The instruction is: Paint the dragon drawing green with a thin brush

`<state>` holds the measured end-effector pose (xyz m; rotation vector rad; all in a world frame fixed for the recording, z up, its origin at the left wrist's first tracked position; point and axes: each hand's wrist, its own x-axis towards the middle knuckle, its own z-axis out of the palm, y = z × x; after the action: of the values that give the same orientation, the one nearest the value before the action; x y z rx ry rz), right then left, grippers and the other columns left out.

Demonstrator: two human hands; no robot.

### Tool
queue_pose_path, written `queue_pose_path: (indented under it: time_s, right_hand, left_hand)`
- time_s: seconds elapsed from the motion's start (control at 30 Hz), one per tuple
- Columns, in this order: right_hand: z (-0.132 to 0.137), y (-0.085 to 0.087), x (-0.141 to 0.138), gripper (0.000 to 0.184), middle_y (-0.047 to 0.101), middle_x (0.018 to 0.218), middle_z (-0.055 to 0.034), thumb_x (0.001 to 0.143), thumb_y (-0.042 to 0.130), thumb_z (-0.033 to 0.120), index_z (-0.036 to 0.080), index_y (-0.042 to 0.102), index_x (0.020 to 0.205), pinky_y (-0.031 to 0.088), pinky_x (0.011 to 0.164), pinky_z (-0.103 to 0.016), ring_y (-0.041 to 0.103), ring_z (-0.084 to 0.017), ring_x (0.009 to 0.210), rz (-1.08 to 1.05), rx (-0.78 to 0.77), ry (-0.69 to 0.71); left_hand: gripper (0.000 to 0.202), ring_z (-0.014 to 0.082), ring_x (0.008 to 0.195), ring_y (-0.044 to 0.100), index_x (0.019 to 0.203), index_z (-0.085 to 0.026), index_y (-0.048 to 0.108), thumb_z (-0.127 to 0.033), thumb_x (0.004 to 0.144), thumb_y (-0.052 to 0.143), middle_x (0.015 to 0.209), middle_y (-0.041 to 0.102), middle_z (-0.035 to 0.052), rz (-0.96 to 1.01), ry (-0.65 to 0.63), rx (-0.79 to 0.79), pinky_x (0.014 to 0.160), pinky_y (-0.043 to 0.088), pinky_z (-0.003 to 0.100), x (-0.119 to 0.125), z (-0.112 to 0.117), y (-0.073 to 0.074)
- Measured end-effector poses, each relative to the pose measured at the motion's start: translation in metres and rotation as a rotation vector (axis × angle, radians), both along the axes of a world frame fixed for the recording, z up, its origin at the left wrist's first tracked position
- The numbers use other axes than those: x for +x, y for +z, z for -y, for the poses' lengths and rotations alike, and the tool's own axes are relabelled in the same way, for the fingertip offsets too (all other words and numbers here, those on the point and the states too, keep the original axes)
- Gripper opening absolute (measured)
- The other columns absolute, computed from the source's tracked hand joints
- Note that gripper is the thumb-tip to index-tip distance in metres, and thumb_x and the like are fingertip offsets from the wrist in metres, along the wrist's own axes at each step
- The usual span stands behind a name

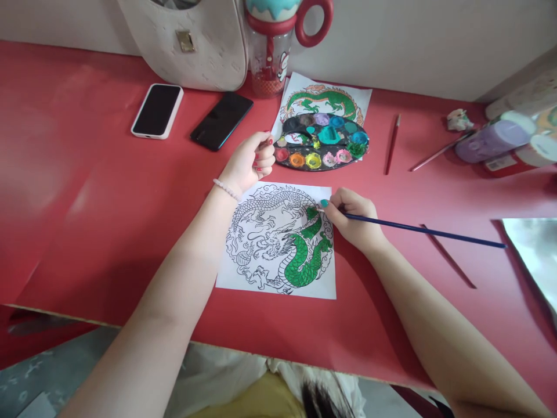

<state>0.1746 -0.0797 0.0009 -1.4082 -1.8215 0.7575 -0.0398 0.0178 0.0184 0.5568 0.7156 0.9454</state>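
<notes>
My right hand [354,217] pinches a long, thin paintbrush [426,229] with a dark blue handle, its tip over the dragon drawing [261,232]. Green paint covers part of the dragon's body on the right side of this sheet; the rest is black outline on white. My left hand [255,157] is closed, fingers curled, above the sheet's top edge and against the left side of the paint palette [319,152]. Whatever its fingertips may pinch there is hidden. The black oval palette has several wells of coloured paint and partly covers a coloured dragon picture [324,96].
Two phones, one white-edged [156,110] and one black [221,121], lie left of the palette. Behind them stand a pale handbag [191,52] and a red-handled cup [270,58]. Rightward are a red brush [393,145], crumpled tissue [459,120] and a purple-capped bottle [491,139].
</notes>
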Motion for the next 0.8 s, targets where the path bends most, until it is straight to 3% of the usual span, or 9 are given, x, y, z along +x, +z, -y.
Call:
queue_pose_path:
  time_s: [0.3,0.8]
  right_hand:
    - [-0.0001,0.0002,0.0006,0.029,0.035,0.051,0.0038,0.077,0.052,0.022,0.02,0.033,0.056,0.025,0.044,-0.022,0.029,-0.007,0.048,0.003,0.032,0.011]
    - [-0.0005,-0.002,0.002,0.031,0.034,0.05,0.0045,0.078,0.053,0.022,0.02,0.033,0.055,0.025,0.043,-0.022,0.029,-0.007,0.047,-0.007,0.052,0.009]
  left_hand:
    - [0.024,0.0007,0.029,0.024,0.062,-0.017,0.04,-0.024,0.085,0.046,0.042,0.019,-0.0105,-0.042,0.023,-0.039,0.032,0.017,0.015,0.0005,0.0009,0.0019]
    - [0.025,0.0008,0.029,0.023,0.061,-0.017,0.039,-0.022,0.085,0.043,0.042,0.017,-0.0106,-0.022,-0.01,0.029,0.033,0.016,0.015,0.0003,0.0003,0.0009]
